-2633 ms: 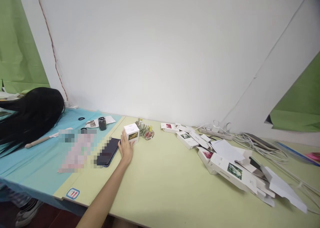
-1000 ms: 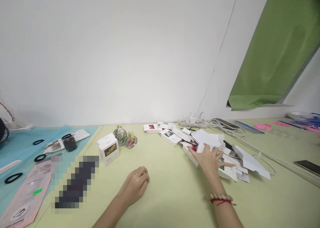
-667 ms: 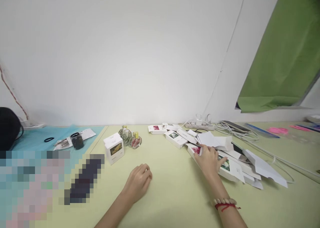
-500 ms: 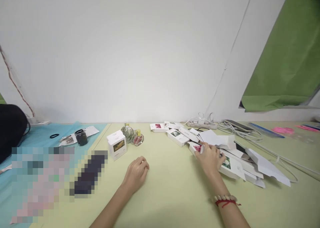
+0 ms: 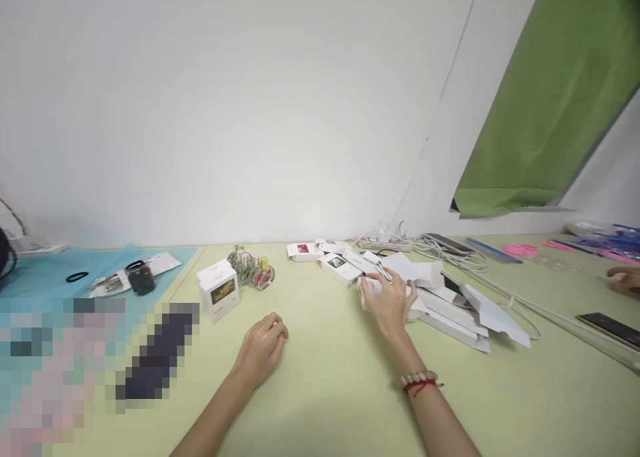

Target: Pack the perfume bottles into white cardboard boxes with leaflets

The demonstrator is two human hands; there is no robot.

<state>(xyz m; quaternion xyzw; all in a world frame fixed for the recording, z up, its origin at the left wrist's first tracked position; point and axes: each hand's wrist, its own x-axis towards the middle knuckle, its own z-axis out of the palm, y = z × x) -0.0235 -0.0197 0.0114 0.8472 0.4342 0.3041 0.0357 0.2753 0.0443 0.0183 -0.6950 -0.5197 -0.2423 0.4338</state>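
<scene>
My right hand (image 5: 389,301) is closed on a flat white box (image 5: 369,286) at the left edge of a heap of flattened white cartons (image 5: 453,303) on the pale green table (image 5: 330,390). A bead bracelet with a red cord sits on that wrist. My left hand (image 5: 261,349) rests on the table with its fingers loosely curled and nothing in it. A closed white cube box (image 5: 218,298) with a small picture stands to its upper left. Beside that box are small glass perfume bottles (image 5: 250,271).
More small white boxes (image 5: 334,263) lie toward the wall, with a power strip and white cables (image 5: 400,242) behind. A black phone (image 5: 609,329) lies at the right, near another person's hand (image 5: 624,280). A blue mat (image 5: 55,280) with a dark jar (image 5: 140,277) lies on the left.
My left hand left the white cube box and came back to rest on the table. My right hand reached into the carton heap and drew one flat white box leftward out of it.
</scene>
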